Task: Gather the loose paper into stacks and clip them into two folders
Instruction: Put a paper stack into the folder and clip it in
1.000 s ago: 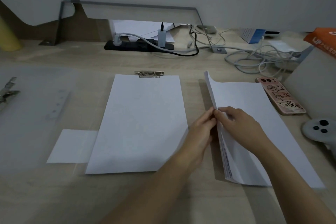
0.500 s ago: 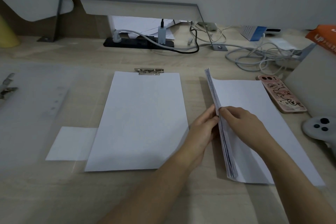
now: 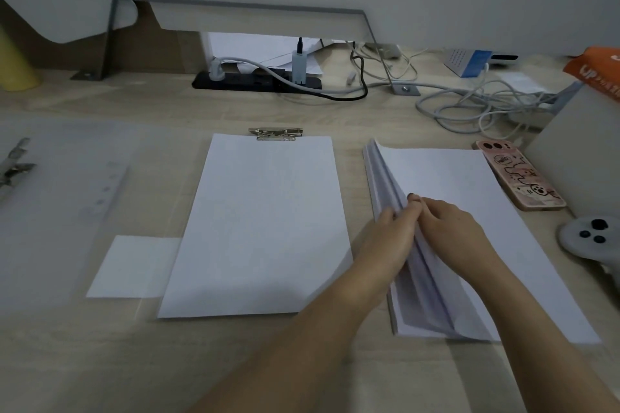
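One stack (image 3: 261, 221) lies clipped mid-desk (image 3: 100, 362), while the left hand (image 3: 385, 241) and right hand (image 3: 453, 231) pinch sheets of the paper pile (image 3: 469, 211) near the right edge, not yet clipped.

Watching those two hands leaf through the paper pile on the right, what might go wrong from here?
Both hands, left and right, pinch only the lifted left edge of the paper stack, so sheets might slip and fan out unevenly. The phone lies close beside the stack's right edge; a sliding sheet may nudge it. The stack in the middle sits partly under the left forearm and could get dragged askew.
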